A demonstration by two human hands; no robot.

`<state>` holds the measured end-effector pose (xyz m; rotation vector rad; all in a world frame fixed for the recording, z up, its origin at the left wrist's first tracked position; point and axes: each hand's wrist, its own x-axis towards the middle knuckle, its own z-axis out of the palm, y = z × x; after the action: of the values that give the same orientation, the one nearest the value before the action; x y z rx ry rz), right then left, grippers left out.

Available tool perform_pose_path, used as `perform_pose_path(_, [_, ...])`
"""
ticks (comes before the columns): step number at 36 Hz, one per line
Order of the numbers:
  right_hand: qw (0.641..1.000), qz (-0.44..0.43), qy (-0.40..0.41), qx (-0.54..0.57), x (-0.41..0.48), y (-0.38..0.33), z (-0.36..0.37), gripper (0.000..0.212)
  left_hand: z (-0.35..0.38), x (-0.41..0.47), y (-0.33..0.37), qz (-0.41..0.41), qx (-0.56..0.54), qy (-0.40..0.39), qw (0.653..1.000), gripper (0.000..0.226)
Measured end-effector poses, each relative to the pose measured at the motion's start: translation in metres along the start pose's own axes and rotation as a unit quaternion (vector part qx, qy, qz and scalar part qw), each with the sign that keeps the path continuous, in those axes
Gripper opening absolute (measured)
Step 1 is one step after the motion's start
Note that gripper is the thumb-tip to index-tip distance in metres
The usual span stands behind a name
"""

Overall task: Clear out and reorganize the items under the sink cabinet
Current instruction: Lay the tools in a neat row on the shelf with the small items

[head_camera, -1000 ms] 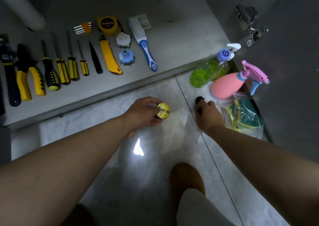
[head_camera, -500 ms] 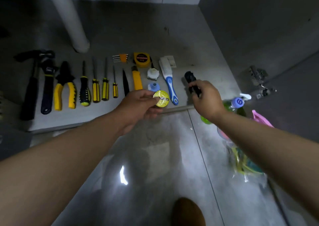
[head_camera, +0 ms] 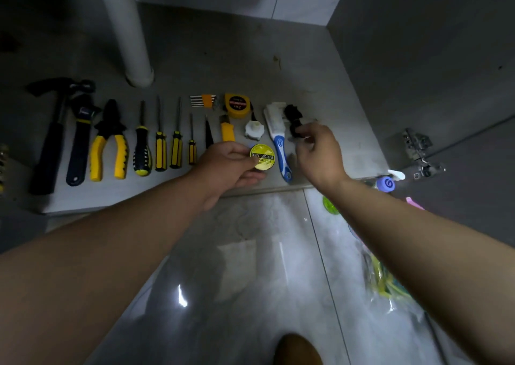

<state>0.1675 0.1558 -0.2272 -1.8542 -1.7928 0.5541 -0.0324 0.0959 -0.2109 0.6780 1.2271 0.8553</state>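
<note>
The cabinet floor (head_camera: 250,66) carries a tool row along its front edge. My left hand (head_camera: 225,164) grips the yellow tape (head_camera: 262,157), fingers curled round it, over that edge beside the brush (head_camera: 278,139). My right hand (head_camera: 317,153) pinches a black part (head_camera: 292,116) just right of the brush. I'd lay it parallel to the brush, let go cleanly, then place the tape.

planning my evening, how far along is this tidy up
Done: black hammer and yellow-handled pliers lie in a row on the grey cabinet floor. In hand: left hand holds a round yellow tape roll, right hand grips a black object. Left: clear plastic bag on the tiles.
</note>
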Motion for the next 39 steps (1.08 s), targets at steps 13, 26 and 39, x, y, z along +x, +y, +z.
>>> perform_pose_path(13, [0.99, -0.093, -0.098, 0.038, -0.05, -0.016, -0.011, 0.047, 0.018, 0.005, 0.0, 0.014, 0.067, -0.002, 0.998, 0.027])
perform_pose_path(26, [0.989, 0.094, -0.06, -0.096, -0.017, 0.03, -0.002, 0.052, 0.006, 0.008, -0.014, 0.016, 0.147, 0.033, 0.988, 0.015])
perform_pose_path(39, [0.991, 0.006, -0.097, -0.097, -0.058, 0.063, -0.039, 0.039, 0.044, -0.013, -0.043, 0.081, 0.335, -0.008, 0.939, 0.018])
